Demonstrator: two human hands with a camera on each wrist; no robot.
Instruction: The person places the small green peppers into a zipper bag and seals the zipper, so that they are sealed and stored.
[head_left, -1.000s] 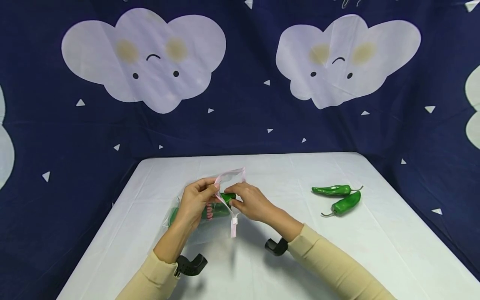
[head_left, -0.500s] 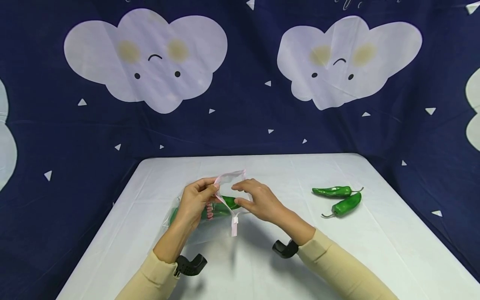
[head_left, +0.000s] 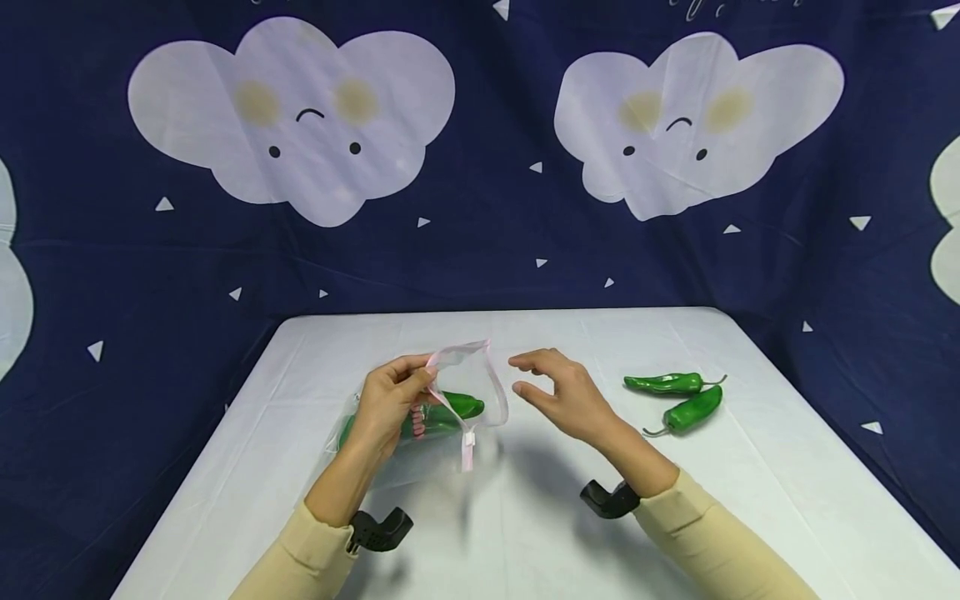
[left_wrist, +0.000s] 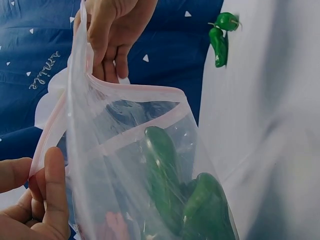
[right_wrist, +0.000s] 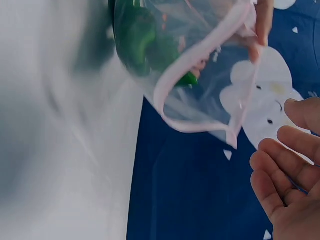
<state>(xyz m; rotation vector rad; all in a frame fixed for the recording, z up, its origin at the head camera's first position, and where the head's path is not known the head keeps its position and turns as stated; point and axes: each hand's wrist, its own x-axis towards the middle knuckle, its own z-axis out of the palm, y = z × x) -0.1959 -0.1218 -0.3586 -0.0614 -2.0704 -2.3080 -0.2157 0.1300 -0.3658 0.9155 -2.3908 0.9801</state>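
Note:
A clear zip bag [head_left: 405,471] with a pink-edged mouth and a white slider hangs over the left-middle of the table. My left hand [head_left: 393,396] pinches the rim of its mouth between thumb and fingers. Inside lie green peppers, one pepper [left_wrist: 162,165] pointing up toward the opening and another pepper [left_wrist: 205,207] beside it. The bag's mouth gapes to the right. My right hand [head_left: 566,396] is apart from it on that side, fingers relaxed and holding nothing; in the right wrist view its fingers [right_wrist: 272,165] spread beside the bag's rim.
On the white table [head_left: 555,533], two loose green peppers lie at the right: one pepper [head_left: 663,383] farther back and another pepper [head_left: 693,410] just in front. A dark blue cloth [head_left: 495,267] with white clouds hangs behind the table.
My right hand has let go of a green pepper at the bag's mouth and drawn back to the right. The pepper stays in the bag; my left hand keeps its place.

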